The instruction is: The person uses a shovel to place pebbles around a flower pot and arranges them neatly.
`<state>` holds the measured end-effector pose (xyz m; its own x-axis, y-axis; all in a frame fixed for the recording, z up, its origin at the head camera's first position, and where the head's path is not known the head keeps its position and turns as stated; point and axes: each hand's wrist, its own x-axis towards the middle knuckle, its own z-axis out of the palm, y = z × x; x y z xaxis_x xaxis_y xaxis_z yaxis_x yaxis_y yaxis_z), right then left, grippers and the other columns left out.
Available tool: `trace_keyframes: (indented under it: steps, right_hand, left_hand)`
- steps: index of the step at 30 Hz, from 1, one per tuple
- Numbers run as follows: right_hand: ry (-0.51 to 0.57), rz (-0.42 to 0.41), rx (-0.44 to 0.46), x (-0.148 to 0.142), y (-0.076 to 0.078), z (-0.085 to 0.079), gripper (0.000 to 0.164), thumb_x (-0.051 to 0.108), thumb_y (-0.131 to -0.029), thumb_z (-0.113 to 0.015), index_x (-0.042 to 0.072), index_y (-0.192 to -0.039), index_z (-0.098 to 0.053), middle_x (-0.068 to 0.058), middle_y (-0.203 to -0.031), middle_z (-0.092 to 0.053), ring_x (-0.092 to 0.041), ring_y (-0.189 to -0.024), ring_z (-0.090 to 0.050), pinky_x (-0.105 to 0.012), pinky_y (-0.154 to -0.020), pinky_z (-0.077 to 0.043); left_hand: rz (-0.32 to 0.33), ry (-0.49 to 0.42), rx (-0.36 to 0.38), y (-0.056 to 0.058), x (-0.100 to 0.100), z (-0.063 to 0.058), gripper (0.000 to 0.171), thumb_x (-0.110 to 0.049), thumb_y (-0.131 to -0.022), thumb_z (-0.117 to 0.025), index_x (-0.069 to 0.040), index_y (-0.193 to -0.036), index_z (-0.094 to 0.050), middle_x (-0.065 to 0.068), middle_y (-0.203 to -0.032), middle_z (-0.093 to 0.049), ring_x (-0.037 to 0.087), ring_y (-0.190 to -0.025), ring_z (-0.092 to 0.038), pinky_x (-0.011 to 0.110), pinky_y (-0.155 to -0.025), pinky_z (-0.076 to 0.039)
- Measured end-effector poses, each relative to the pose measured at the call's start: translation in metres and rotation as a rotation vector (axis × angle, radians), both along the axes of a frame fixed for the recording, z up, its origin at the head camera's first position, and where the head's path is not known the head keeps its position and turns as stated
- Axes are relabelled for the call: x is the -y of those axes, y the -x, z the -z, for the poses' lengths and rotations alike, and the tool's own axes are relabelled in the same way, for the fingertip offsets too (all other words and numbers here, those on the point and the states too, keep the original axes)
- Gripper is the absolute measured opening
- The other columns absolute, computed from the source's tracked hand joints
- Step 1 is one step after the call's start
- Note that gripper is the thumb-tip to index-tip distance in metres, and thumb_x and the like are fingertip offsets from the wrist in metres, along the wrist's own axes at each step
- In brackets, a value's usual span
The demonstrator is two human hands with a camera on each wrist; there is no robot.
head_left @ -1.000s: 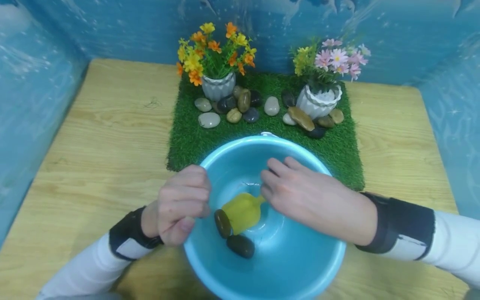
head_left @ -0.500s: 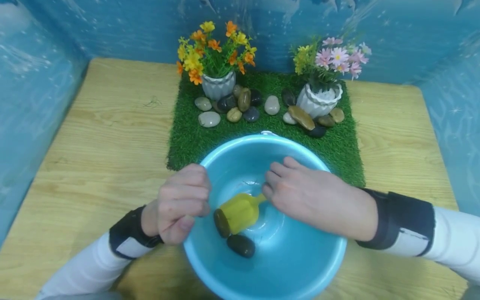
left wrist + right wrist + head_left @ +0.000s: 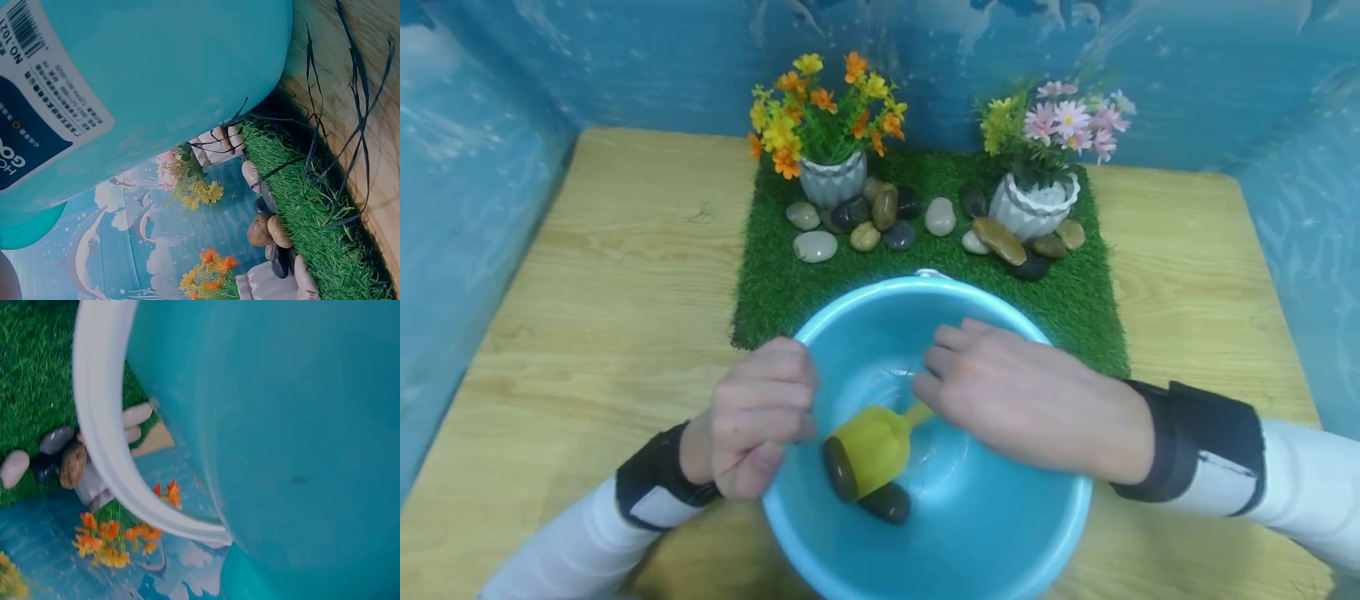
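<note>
A light-blue bucket (image 3: 1000, 533) stands in front of me in the head view. My left hand (image 3: 763, 421) grips its left rim with curled fingers. Over the inside of the bucket, my right hand (image 3: 1018, 396) holds a yellow scoop (image 3: 880, 446) by its handle, the fingers curled round the end. A dark brown stone (image 3: 838, 468) sits at the scoop's mouth, facing left. Partly covered by the scoop, a second dark stone (image 3: 891, 503) lies just below. In the left wrist view the bucket's outer wall (image 3: 200, 56) carries a white label (image 3: 56, 87).
Behind the bucket lies a green turf mat (image 3: 775, 300) with several pebbles (image 3: 940, 217). Two white pots hold orange-yellow flowers (image 3: 827, 104) and pink flowers (image 3: 1067, 121). In the right wrist view a white bucket handle (image 3: 100, 406) curves down the bucket's side.
My right hand has tilted the scoop and drawn it lower left, against the upper stone and partly over the other one. The left hand has stayed on the rim.
</note>
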<state>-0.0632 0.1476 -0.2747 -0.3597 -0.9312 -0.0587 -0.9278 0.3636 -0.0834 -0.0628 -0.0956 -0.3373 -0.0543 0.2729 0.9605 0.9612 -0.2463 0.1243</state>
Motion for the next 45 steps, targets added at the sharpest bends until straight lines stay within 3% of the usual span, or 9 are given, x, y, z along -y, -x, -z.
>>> trace_keyframes:
  steps: [7,10,14,22,28,31,35,40,45]
  right_hand:
    - [0.185,0.015,-0.001,-0.004,0.001,-0.005,0.016,0.003,-0.082,-0.070,0.015,-0.079,-0.059,0.005,-0.070,-0.048,-0.016,-0.067,-0.036,-0.030,-0.065,-0.033]
    - [0.227,0.006,0.018,-0.012,0.003,-0.010,0.013,0.013,-0.083,-0.077,0.014,-0.085,-0.064,0.004,-0.076,-0.055,-0.016,-0.071,-0.042,-0.031,-0.067,-0.038]
    - [0.303,0.000,0.048,-0.024,0.006,-0.017,0.021,0.028,-0.082,-0.080,0.016,-0.094,-0.069,0.007,-0.085,-0.061,-0.013,-0.078,-0.050,-0.031,-0.070,-0.044]
    - [0.473,0.012,0.107,-0.050,0.011,-0.021,0.019,0.035,-0.090,-0.073,0.020,-0.099,-0.069,0.015,-0.092,-0.062,-0.005,-0.082,-0.053,-0.019,-0.077,-0.041]
    - [0.585,0.044,0.063,-0.078,0.016,-0.015,0.028,0.035,-0.083,-0.080,0.022,-0.106,-0.074,0.017,-0.097,-0.065,-0.003,-0.083,-0.054,-0.018,-0.073,-0.042]
    - [0.576,0.128,0.009,-0.099,0.018,-0.016,0.036,0.034,-0.075,-0.085,0.023,-0.108,-0.075,0.016,-0.095,-0.066,-0.003,-0.081,-0.055,-0.018,-0.070,-0.042]
    - [0.519,0.306,-0.062,-0.123,0.017,-0.019,0.040,0.030,-0.067,-0.091,0.022,-0.105,-0.077,0.012,-0.091,-0.068,-0.003,-0.078,-0.054,-0.017,-0.069,-0.040]
    - [0.500,0.523,-0.134,-0.142,0.016,-0.020,0.040,0.014,-0.062,-0.092,0.008,-0.099,-0.078,-0.003,-0.084,-0.071,-0.005,-0.078,-0.052,-0.017,-0.075,-0.035]
    - [0.442,0.705,-0.214,-0.152,0.018,-0.017,0.046,-0.003,-0.057,-0.091,-0.002,-0.100,-0.075,-0.014,-0.083,-0.068,-0.002,-0.079,-0.043,-0.022,-0.069,-0.032]
  left_hand:
    - [0.002,-0.016,-0.006,0.000,0.001,-0.003,0.045,-0.016,-0.099,-0.034,-0.014,-0.056,-0.045,-0.004,-0.052,-0.039,0.012,-0.051,-0.035,0.025,-0.056,-0.029]
    - [0.002,-0.011,-0.002,-0.001,0.000,-0.002,0.045,-0.016,-0.099,-0.034,-0.014,-0.055,-0.045,-0.005,-0.051,-0.039,0.012,-0.051,-0.035,0.025,-0.056,-0.029]
    - [-0.004,-0.008,-0.002,-0.001,0.000,-0.002,0.045,-0.017,-0.099,-0.033,-0.014,-0.055,-0.046,-0.005,-0.052,-0.040,0.012,-0.052,-0.036,0.025,-0.056,-0.029]
    - [-0.014,-0.007,0.000,-0.002,0.000,-0.001,0.046,-0.018,-0.100,-0.033,-0.014,-0.056,-0.046,-0.005,-0.052,-0.040,0.012,-0.052,-0.036,0.025,-0.057,-0.030]
    - [-0.021,0.006,0.009,-0.003,0.001,-0.001,0.047,-0.018,-0.101,-0.033,-0.014,-0.056,-0.047,-0.005,-0.052,-0.040,0.012,-0.052,-0.037,0.025,-0.057,-0.031]
    - [-0.020,0.011,0.011,-0.002,0.001,-0.002,0.047,-0.018,-0.101,-0.033,-0.014,-0.056,-0.047,-0.004,-0.052,-0.040,0.013,-0.052,-0.037,0.026,-0.057,-0.030]
    - [-0.021,0.015,0.012,-0.002,0.001,-0.003,0.048,-0.018,-0.101,-0.032,-0.014,-0.056,-0.047,-0.004,-0.052,-0.040,0.012,-0.052,-0.037,0.025,-0.057,-0.030]
    - [-0.022,0.024,0.012,-0.002,0.001,-0.004,0.048,-0.017,-0.101,-0.031,-0.014,-0.055,-0.046,-0.004,-0.052,-0.040,0.012,-0.052,-0.036,0.025,-0.057,-0.030]
    - [-0.023,0.023,0.007,-0.002,0.002,-0.003,0.047,-0.017,-0.101,-0.032,-0.014,-0.056,-0.046,-0.004,-0.052,-0.039,0.012,-0.052,-0.036,0.025,-0.057,-0.030]
